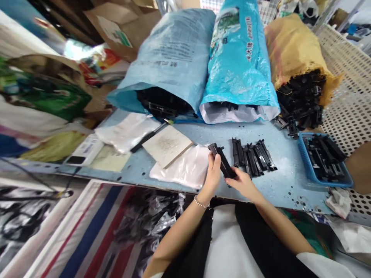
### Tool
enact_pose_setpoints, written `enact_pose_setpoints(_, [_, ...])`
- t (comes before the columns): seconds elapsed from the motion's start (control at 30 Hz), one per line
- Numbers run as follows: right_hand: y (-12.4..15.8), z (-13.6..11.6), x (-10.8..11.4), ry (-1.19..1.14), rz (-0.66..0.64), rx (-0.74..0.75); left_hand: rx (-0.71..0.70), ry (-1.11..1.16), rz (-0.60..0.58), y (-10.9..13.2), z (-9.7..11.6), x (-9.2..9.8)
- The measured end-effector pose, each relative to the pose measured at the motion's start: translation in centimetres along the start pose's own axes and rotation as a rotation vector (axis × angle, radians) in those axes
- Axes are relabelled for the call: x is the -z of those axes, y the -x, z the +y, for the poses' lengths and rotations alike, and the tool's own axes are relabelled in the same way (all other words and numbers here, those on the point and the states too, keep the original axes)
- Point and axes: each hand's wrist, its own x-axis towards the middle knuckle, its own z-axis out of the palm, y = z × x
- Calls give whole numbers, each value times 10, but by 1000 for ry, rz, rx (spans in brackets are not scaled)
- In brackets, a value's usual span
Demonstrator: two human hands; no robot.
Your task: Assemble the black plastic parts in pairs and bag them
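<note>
Both of my hands hold one long black plastic part [222, 161] above the front of the light blue worktable [278, 181]. My left hand [213, 173] grips its left side, fingers wrapped round it. My right hand [242, 182] holds its lower end from underneath. Just to the right, a row of several similar black parts [254, 156] lies side by side on the table. A clear plastic bag [185, 168] lies flat to the left of my hands.
A blue basket [326, 160] of black parts stands at the right. Three sacks lie at the back: light blue [174, 54], turquoise [239, 58] and yellow [292, 46], with black parts spilling out. A beige tile [167, 146] and a black tool [146, 139] lie left of centre. A white perforated crate [348, 77] is far right.
</note>
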Motion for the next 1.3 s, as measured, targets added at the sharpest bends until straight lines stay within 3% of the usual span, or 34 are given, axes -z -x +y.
enact_pose_setpoints(0.13, [-15,-4,-1,-315,19,-73,-190,-503,91,5,-3,56])
enact_pose_setpoints(0.23, [-19,-9,-2,-466,56,-84,-249,-770,77,3,-10,88])
enact_pose_setpoints(0.33, [-21,-10,-8,-542,45,-99,-175,-658,-33,-9,-13,108])
enact_pose_setpoints(0.47, [-23,-7,-13,-640,0,-109,91,-303,-83,-26,-9,125])
enact_pose_setpoints(0.67, [-39,-15,-22,-767,-71,-68,186,-170,-88,-27,-3,131])
enact_pose_setpoints(0.83, [-60,-36,-45,-891,-116,-92,174,-157,-47,-26,-7,126])
enact_pose_setpoints(0.97, [-72,-44,-62,-953,-180,-99,204,-6,-29,-29,-9,126])
enact_pose_setpoints(1.17, [-75,-46,-61,-1013,-126,-134,238,104,-73,-32,-10,129])
enact_pose_setpoints(1.3, [-83,-48,-66,-1092,-194,-160,228,98,-63,-32,-11,128])
